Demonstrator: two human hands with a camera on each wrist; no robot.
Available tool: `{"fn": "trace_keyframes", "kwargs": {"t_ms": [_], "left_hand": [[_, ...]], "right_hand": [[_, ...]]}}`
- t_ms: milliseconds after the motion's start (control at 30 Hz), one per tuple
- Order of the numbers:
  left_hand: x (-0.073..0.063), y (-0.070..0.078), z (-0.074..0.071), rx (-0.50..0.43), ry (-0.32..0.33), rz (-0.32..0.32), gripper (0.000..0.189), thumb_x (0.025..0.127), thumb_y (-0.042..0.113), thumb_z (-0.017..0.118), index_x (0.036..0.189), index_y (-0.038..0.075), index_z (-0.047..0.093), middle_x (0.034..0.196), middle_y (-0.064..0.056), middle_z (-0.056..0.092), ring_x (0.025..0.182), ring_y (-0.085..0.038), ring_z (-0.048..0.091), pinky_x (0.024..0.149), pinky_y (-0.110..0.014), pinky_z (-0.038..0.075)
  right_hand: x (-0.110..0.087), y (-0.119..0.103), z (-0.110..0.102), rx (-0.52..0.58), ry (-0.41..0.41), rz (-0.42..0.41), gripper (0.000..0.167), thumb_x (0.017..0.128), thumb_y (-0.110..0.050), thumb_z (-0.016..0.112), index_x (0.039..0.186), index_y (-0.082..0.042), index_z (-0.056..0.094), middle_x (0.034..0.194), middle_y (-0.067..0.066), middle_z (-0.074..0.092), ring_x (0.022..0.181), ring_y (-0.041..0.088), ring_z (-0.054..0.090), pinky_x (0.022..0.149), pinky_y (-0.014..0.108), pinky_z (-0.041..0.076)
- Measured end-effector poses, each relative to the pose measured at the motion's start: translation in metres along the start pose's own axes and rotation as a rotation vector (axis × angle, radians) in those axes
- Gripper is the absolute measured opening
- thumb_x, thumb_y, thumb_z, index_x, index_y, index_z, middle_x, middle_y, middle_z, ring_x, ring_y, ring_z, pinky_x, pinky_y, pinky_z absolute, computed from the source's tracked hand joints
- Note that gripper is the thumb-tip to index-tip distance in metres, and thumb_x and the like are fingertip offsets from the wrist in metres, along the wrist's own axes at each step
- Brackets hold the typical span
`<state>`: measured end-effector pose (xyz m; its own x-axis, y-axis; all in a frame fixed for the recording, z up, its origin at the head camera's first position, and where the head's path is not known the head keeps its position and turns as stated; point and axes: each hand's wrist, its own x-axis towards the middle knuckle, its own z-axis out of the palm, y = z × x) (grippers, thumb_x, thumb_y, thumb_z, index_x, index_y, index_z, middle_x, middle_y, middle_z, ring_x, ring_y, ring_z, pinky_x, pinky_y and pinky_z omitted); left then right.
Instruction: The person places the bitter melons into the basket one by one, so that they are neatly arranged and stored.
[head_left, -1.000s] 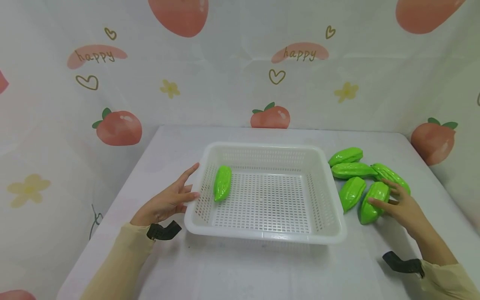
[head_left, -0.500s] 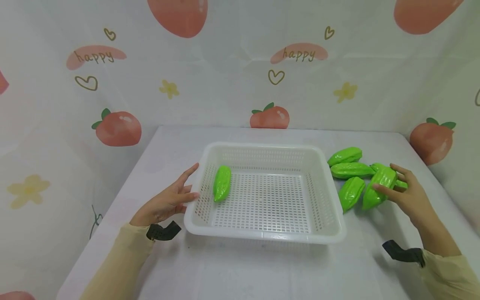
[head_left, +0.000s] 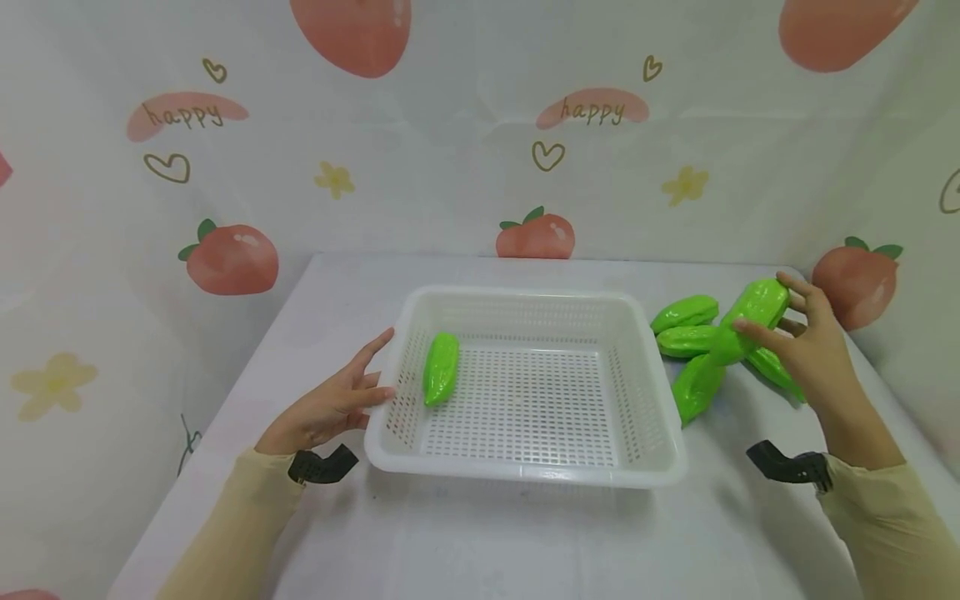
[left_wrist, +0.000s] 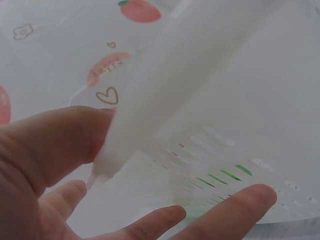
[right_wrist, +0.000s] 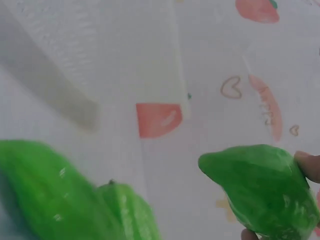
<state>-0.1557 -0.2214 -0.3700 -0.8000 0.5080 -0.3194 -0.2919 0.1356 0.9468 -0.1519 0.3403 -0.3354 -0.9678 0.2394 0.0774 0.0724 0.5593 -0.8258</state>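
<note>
Near the table's far right, my right hand (head_left: 813, 354) holds a green, ribbed bitter melon (head_left: 757, 304) between thumb and fingers. Its tapered end points down and left over the other melons. The right wrist view shows the held melon (right_wrist: 262, 192) with fingertips at its broad end. Mid-table stands a white perforated plastic basket (head_left: 517, 475); a single bitter melon (head_left: 442, 369) lies inside by its left wall. My left hand (head_left: 330, 408) rests against the basket's left rim, fingers spread. Close up, the left wrist view shows the fingers (left_wrist: 225, 215) stretched along the slotted side wall.
More green bitter melons lie right of the basket: one at the back (head_left: 686, 311), one slanting by the basket's right wall (head_left: 696, 390), one partly under my right hand (head_left: 776, 373). A patterned cloth (head_left: 420, 167) hangs behind the table.
My right hand has raised the bitter melon off the table and moved it back and slightly left, over the other melons. The left hand stays at the basket's rim.
</note>
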Motion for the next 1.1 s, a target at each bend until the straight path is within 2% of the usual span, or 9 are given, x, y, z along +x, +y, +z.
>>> {"fn": "trace_keyframes", "kwargs": {"t_ms": [167, 333, 433, 567, 633, 833, 1100], "left_hand": [[-0.002, 0.000, -0.001, 0.010, -0.011, 0.004, 0.087, 0.096, 0.011, 0.060, 0.152, 0.047, 0.003, 0.140, -0.023, 0.046, 0.105, -0.031, 0.065, 0.083, -0.044, 0.057], [-0.003, 0.001, -0.002, 0.012, -0.017, 0.010, 0.087, 0.096, 0.012, 0.060, 0.152, 0.046, 0.003, 0.139, -0.023, 0.047, 0.105, -0.030, 0.065, 0.082, -0.042, 0.057], [-0.003, 0.001, -0.002, 0.014, -0.013, 0.005, 0.087, 0.096, 0.012, 0.060, 0.152, 0.046, 0.003, 0.138, -0.022, 0.048, 0.103, -0.029, 0.065, 0.081, -0.040, 0.057], [-0.004, 0.001, -0.002, 0.020, -0.009, 0.003, 0.086, 0.096, 0.013, 0.060, 0.152, 0.046, 0.003, 0.136, -0.022, 0.049, 0.101, -0.027, 0.066, 0.080, -0.038, 0.057], [-0.004, 0.001, -0.002, 0.023, -0.006, 0.003, 0.086, 0.096, 0.013, 0.060, 0.152, 0.046, 0.003, 0.136, -0.022, 0.050, 0.100, -0.027, 0.066, 0.080, -0.037, 0.057], [-0.003, 0.001, -0.003, 0.023, -0.007, 0.006, 0.086, 0.096, 0.013, 0.060, 0.152, 0.046, 0.003, 0.139, -0.023, 0.047, 0.103, -0.029, 0.065, 0.082, -0.040, 0.057], [-0.001, -0.001, -0.002, 0.022, -0.028, 0.013, 0.087, 0.096, 0.013, 0.059, 0.152, 0.046, 0.001, 0.141, -0.023, 0.045, 0.107, -0.032, 0.064, 0.084, -0.044, 0.056]], "right_hand": [[0.007, -0.024, 0.004, 0.052, 0.042, -0.047, 0.080, 0.089, -0.031, 0.069, 0.151, -0.042, 0.019, 0.147, 0.005, 0.030, 0.120, 0.024, 0.041, 0.073, 0.003, 0.042], [0.014, -0.046, 0.010, 0.134, 0.029, -0.119, 0.080, 0.089, -0.022, 0.070, 0.149, -0.042, 0.022, 0.128, -0.014, 0.037, 0.110, 0.010, 0.047, 0.076, 0.003, 0.043], [0.018, -0.060, 0.016, 0.287, -0.016, -0.177, 0.080, 0.088, -0.010, 0.070, 0.149, -0.039, 0.027, 0.120, -0.012, 0.042, 0.102, 0.004, 0.050, 0.077, 0.004, 0.044], [0.021, -0.078, 0.027, 0.530, -0.106, -0.238, 0.079, 0.085, 0.004, 0.069, 0.146, -0.031, 0.032, 0.117, -0.001, 0.046, 0.098, 0.007, 0.056, 0.077, 0.009, 0.048], [0.022, -0.087, 0.034, 0.579, -0.144, -0.263, 0.079, 0.084, 0.007, 0.068, 0.146, -0.029, 0.033, 0.117, 0.002, 0.046, 0.097, 0.009, 0.057, 0.075, 0.012, 0.051], [0.021, -0.109, 0.053, 0.564, -0.248, -0.297, 0.077, 0.086, 0.004, 0.068, 0.145, -0.029, 0.033, 0.122, 0.004, 0.045, 0.101, 0.012, 0.058, 0.074, 0.017, 0.054], [0.021, -0.120, 0.072, 0.491, -0.260, -0.314, 0.077, 0.087, -0.001, 0.069, 0.146, -0.032, 0.031, 0.122, 0.004, 0.048, 0.104, 0.015, 0.056, 0.079, 0.018, 0.052]]}}
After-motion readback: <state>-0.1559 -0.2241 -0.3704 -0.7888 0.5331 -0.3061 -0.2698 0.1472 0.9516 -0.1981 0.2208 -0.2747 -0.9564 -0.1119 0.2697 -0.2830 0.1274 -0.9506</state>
